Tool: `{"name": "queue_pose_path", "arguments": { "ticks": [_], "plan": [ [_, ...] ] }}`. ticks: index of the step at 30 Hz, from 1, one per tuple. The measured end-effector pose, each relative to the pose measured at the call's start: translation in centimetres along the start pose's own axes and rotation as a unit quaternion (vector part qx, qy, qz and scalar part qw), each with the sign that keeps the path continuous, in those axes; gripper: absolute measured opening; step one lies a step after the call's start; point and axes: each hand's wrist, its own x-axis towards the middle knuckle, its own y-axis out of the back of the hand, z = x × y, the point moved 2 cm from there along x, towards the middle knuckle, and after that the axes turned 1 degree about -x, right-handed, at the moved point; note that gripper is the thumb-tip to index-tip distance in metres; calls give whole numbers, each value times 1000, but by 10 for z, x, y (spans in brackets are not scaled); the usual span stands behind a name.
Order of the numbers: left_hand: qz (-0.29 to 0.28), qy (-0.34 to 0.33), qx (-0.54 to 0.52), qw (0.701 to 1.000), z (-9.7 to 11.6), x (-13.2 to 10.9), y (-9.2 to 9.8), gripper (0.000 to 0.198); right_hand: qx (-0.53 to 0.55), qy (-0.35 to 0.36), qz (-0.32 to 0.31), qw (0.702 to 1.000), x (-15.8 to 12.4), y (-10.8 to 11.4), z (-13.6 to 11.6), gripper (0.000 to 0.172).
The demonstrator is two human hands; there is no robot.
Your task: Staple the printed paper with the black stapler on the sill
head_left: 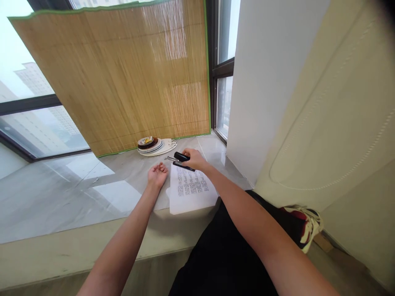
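Observation:
My right hand (195,159) grips a black stapler (181,156) whose top arm is swung up from its base, with a metal part sticking out between them to the left. The stapler is held over the top edge of some printed paper sheets (193,191). Left of the paper, my left hand (157,174) rests palm up with its fingers curled in. Whatever may lie within those fingers is too small to make out.
Behind the hands, a stack of plates (149,146) stands on the grey marble sill (70,197). A bamboo mat (129,78) leans against the window. A white wall (265,82) rises at the right, with a shoe (310,226) low beside it.

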Motion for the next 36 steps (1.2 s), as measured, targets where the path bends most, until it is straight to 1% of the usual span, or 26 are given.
{"name": "queue_pose_path", "arguments": {
  "ticks": [2,3,5,7,8,9,10,11,12,13,14,15,17,19,22,24,26,28,31,33,35,36],
  "plan": [
    [-33,-43,-16,998,4,0,-3,29,7,-46,-90,995,1,1,11,39],
    [-47,-65,-21,997,5,0,-5,31,-11,-54,-116,992,0,1,15,41],
    [-68,-96,-18,993,6,-1,-10,35,-55,-50,-142,987,0,0,22,45],
    [-79,-102,9,992,4,-4,-14,36,-69,-46,-157,984,0,-3,24,44],
    [-84,-100,32,991,2,-6,-16,35,-64,-48,-148,986,1,-5,22,41],
    [-93,-95,58,989,0,-9,-18,34,-53,-43,-118,991,1,-6,19,37],
    [-107,-88,85,987,-3,-12,-20,33,-40,-23,-69,997,2,-7,14,33],
    [-124,-82,109,983,-5,-16,-22,33,-26,13,-11,999,2,-8,6,29],
    [-142,-80,129,978,-6,-21,-24,33,-14,60,43,997,1,-10,-2,26],
    [-159,-80,142,974,-8,-25,-26,34,-6,106,85,991,0,-13,-10,24],
    [-169,-84,150,971,-8,-29,-28,35,-1,143,110,984,-2,-16,-18,21],
    [-172,-90,154,969,-9,-33,-29,37,-2,163,123,979,-4,-19,-24,18],
    [-163,-86,165,969,-10,-37,-30,41,-19,173,145,974,-7,-25,-32,13],
    [-153,-58,180,970,-13,-39,-29,43,-28,185,143,972,-8,-29,-36,10],
    [-162,-18,197,967,-16,-37,-25,48,7,202,93,975,-7,-32,-34,10],
    [-178,-14,202,963,-17,-36,-23,51,29,198,70,977,-5,-32,-32,9],
    [-188,-19,205,960,-16,-35,-22,53,37,202,64,977,-5,-31,-30,8],
    [-183,-26,203,962,-15,-36,-22,51,40,211,58,975,-5,-33,-29,13],
    [-152,-28,186,970,-15,-40,-25,45,50,202,61,976,-4,-38,-31,16],
    [-149,-22,180,972,-17,-41,-27,43,57,186,75,978,-2,-38,-32,13],
    [-164,-31,184,969,-16,-38,-29,37,61,167,105,979,2,-31,-27,9],
    [-165,-55,184,968,-14,-34,-28,31,58,152,130,978,4,-23,-21,8]
  ]
}}
